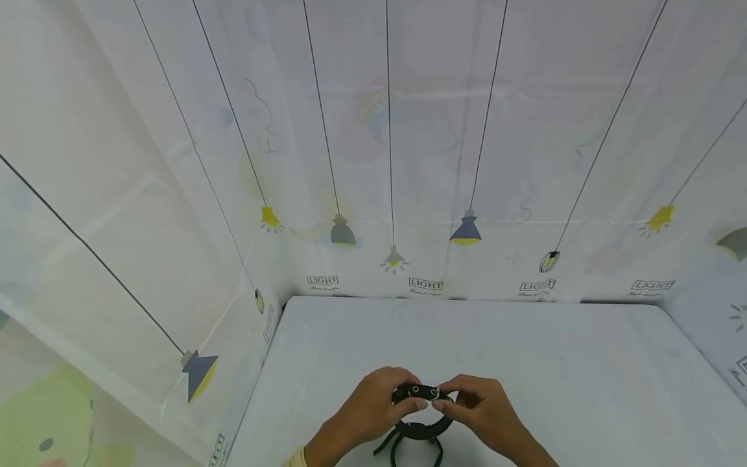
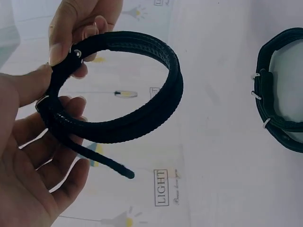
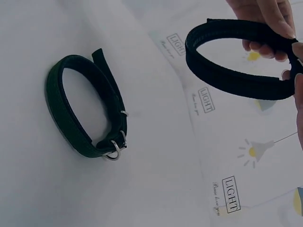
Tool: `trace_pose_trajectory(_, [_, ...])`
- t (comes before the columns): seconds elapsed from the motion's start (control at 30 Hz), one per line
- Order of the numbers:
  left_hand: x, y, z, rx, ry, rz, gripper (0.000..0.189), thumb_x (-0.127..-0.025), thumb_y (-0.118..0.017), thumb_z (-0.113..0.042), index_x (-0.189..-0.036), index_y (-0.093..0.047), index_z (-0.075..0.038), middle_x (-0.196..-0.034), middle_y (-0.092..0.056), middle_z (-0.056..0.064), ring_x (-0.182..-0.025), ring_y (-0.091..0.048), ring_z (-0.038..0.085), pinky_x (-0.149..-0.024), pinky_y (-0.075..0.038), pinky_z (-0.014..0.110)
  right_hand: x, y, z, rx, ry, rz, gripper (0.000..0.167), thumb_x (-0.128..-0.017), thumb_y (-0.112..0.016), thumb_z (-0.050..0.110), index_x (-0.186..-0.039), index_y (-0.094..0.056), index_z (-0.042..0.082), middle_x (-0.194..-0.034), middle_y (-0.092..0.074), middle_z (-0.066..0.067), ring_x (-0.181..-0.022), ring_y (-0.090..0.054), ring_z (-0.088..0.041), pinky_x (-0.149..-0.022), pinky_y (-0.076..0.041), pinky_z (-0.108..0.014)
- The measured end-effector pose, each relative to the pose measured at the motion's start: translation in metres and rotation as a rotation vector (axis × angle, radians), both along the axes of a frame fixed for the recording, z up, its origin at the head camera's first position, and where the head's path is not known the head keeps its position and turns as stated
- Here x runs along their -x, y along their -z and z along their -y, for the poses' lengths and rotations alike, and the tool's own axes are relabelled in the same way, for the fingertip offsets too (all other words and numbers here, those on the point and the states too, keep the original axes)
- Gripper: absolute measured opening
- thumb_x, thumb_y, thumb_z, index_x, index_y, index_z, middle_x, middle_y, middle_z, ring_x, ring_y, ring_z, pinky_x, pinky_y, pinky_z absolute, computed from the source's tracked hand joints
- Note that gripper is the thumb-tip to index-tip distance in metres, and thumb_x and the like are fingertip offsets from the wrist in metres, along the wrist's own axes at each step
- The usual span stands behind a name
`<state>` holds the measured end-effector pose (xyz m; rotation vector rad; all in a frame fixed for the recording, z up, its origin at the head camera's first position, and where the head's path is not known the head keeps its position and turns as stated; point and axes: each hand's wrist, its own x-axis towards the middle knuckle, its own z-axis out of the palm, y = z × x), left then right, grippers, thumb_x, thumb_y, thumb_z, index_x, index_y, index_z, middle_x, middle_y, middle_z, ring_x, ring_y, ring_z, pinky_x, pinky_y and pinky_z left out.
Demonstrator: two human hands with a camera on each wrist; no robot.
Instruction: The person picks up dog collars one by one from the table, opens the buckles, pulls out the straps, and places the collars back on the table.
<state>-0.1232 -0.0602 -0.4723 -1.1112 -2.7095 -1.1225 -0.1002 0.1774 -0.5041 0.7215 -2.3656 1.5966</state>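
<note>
Grip Status, Clearances and Counts

Left hand (image 1: 373, 403): grasping the black, stitched strap collar bent into a ring (image 2: 151, 117). Right hand (image 1: 486, 408): pinching the same collar at its upper part, near the metal hardware. The ring is held raised above the white, flat-topped table (image 1: 572, 363), between the 2 hands. Its narrow, dark strap end (image 2: 113, 165) projects free beside the ring. Whether the strap is fastened cannot be told.

Clearance: the table's far edge meets the white, lamp-printed wall covering (image 1: 362, 149) well apart from the hands. The tabletop extends beyond the fingers and to either side, with wider room on the right than on the left.

Count: hands, 2; collars, 2. The second unit, a dark green, looped strap collar (image 3: 60, 113), lies on the table, untouched. It shows 3 silver-coloured metal fittings (image 3: 118, 151). The far wall carries 4 framed "LIGHT" labels (image 1: 426, 284).
</note>
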Motion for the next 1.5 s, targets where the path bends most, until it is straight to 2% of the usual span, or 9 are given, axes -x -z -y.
trace_pose_trajectory(0.13, [0.0, 0.002, 0.002, -0.02, 0.028, 0.019, 0.029, -0.1, -0.059, -0.044, -0.116, -0.067, -0.021, -0.108, -0.068, -0.013, -0.097, -0.06, -0.003, -0.083, -0.052, 0.022, -0.001, 0.001, 0.0, -0.005, -0.003, 0.017, 0.018, -0.084, -0.08, 0.007, -0.098, -0.075, 0.018, -0.075, -0.068, 0.008, -0.052, -0.053, -0.003, -0.047, -0.048, -0.024])
trace_pose_trajectory(0.27, [0.0, 0.0, 0.002, -0.073, 0.055, -0.033, 0.025, -0.103, -0.055, -0.039, -0.12, -0.064, -0.022, -0.115, -0.065, -0.012, -0.108, -0.06, 0.003, -0.092, -0.052, 0.027, -0.003, -0.001, 0.003, 0.006, -0.026, -0.014, 0.019, -0.084, -0.08, 0.006, -0.098, -0.074, 0.018, -0.074, -0.067, 0.008, -0.051, -0.053, -0.002, -0.046, -0.048, -0.025])
trace_pose_trajectory(0.4, [0.003, -0.001, -0.002, -0.106, 0.09, -0.14, 0.016, -0.102, -0.06, -0.033, -0.111, -0.068, -0.022, -0.11, -0.064, -0.012, -0.105, -0.058, 0.005, -0.09, -0.051, 0.023, -0.004, -0.003, 0.005, 0.016, -0.05, -0.026, 0.02, -0.084, -0.079, 0.004, -0.098, -0.074, 0.017, -0.076, -0.069, 0.005, -0.051, -0.052, -0.001, -0.046, -0.047, -0.024])
trace_pose_trajectory(0.57, [0.007, 0.002, -0.001, -0.083, 0.138, -0.181, 0.02, -0.101, -0.06, -0.036, -0.11, -0.07, -0.021, -0.107, -0.064, -0.012, -0.099, -0.057, 0.003, -0.088, -0.048, 0.017, -0.003, -0.004, 0.006, 0.013, -0.067, -0.032, 0.019, -0.085, -0.079, 0.005, -0.099, -0.074, 0.018, -0.078, -0.069, 0.005, -0.051, -0.052, 0.001, -0.045, -0.046, -0.024])
trace_pose_trajectory(0.73, [0.011, 0.008, 0.007, -0.046, 0.145, -0.162, 0.025, -0.098, -0.064, -0.041, -0.113, -0.068, -0.021, -0.103, -0.068, -0.013, -0.092, -0.06, -0.004, -0.085, -0.049, 0.018, -0.004, -0.007, 0.002, 0.022, -0.07, -0.002, 0.019, -0.086, -0.078, 0.006, -0.099, -0.073, 0.018, -0.08, -0.07, 0.004, -0.053, -0.056, -0.002, -0.047, -0.049, -0.025])
trace_pose_trajectory(0.97, [0.008, 0.007, 0.012, -0.147, 0.068, 0.078, 0.029, -0.096, -0.066, -0.043, -0.115, -0.069, -0.021, -0.11, -0.071, -0.011, -0.103, -0.064, 0.0, -0.091, -0.055, 0.032, -0.003, -0.011, -0.001, 0.093, -0.1, 0.027, 0.019, -0.088, -0.074, 0.001, -0.1, -0.071, 0.015, -0.071, -0.068, 0.002, -0.051, -0.057, -0.006, -0.046, -0.05, -0.028])
trace_pose_trajectory(1.07, [0.006, 0.005, 0.013, -0.179, 0.053, 0.131, 0.029, -0.097, -0.064, -0.043, -0.116, -0.069, -0.02, -0.11, -0.071, -0.011, -0.103, -0.065, 0.001, -0.092, -0.054, 0.032, -0.004, -0.012, -0.002, 0.113, -0.11, 0.024, 0.019, -0.089, -0.073, -0.001, -0.101, -0.071, 0.013, -0.069, -0.066, 0.001, -0.051, -0.057, -0.007, -0.046, -0.05, -0.028])
trace_pose_trajectory(1.33, [0.004, 0.002, 0.01, -0.228, 0.083, 0.106, 0.028, -0.096, -0.067, -0.04, -0.115, -0.071, -0.02, -0.109, -0.072, -0.009, -0.102, -0.065, 0.002, -0.091, -0.054, 0.027, -0.005, -0.017, -0.004, 0.045, -0.104, 0.09, 0.015, -0.09, -0.074, 0.007, -0.103, -0.072, 0.015, -0.08, -0.071, 0.004, -0.056, -0.063, -0.008, -0.055, -0.054, -0.029])
trace_pose_trajectory(1.5, [0.003, 0.001, 0.009, -0.201, 0.11, 0.062, 0.026, -0.097, -0.067, -0.038, -0.114, -0.07, -0.019, -0.108, -0.072, -0.008, -0.1, -0.065, 0.001, -0.089, -0.054, 0.025, -0.004, -0.021, -0.004, -0.059, -0.037, 0.024, 0.025, -0.087, -0.079, 0.015, -0.111, -0.072, 0.022, -0.101, -0.074, 0.009, -0.087, -0.069, -0.008, -0.079, -0.056, -0.029])
